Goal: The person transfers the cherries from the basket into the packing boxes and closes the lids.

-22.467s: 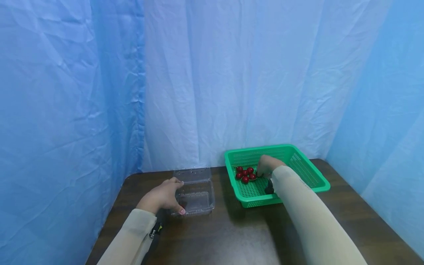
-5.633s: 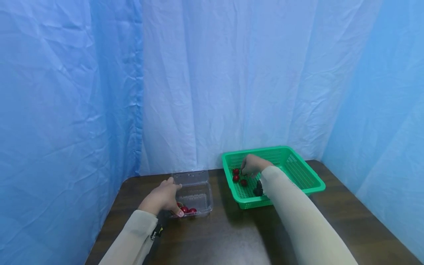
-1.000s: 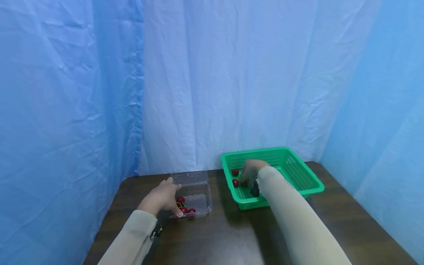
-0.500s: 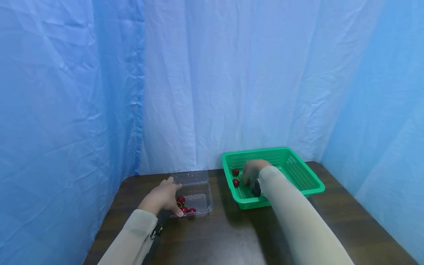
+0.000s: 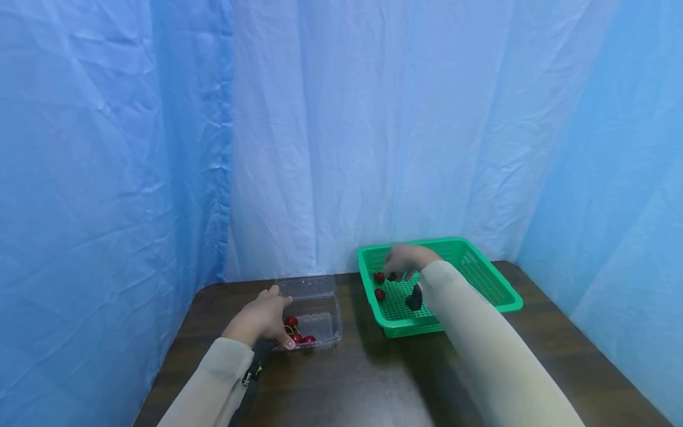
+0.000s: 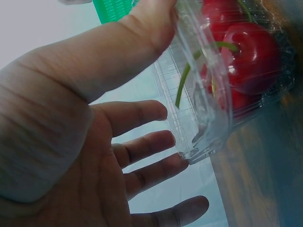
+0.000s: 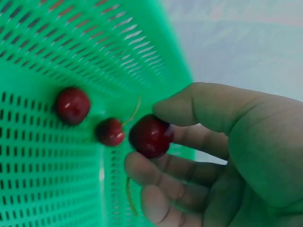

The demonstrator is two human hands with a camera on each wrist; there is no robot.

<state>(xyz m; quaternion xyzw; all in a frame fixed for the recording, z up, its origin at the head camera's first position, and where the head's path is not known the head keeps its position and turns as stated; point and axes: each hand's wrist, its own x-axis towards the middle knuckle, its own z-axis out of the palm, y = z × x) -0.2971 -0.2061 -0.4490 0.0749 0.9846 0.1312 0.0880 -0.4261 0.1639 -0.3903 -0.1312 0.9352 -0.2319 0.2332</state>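
Note:
My left hand [image 5: 259, 316] rests at the left end of a clear plastic clamshell box [image 5: 324, 320]. Its thumb lies on the rim, and its spread, nearly straight fingers touch the wall in the left wrist view. Inside the box, near that thumb, lie several red cherries [image 6: 253, 56] with green stems. Over the green basket [image 5: 397, 328], my right hand [image 5: 409, 259] pinches a dark red cherry [image 7: 151, 136] between thumb and fingers, its stem hanging down. Two more cherries, one upper [image 5: 379, 277] and one lower [image 5: 379, 294], lie on the basket floor at its left side.
The box's lid [image 5: 305, 286] is folded back toward the curtain [image 5: 341, 148]. Both containers stand on a dark wooden table [image 5: 352, 385], the basket to the right of the box. Blue curtains enclose the back and sides.
Over the last second, my right hand has risen from the basket floor with a cherry. Since the oldest frame, cherries have appeared in the box and fewer lie in the basket. The left hand stays put.

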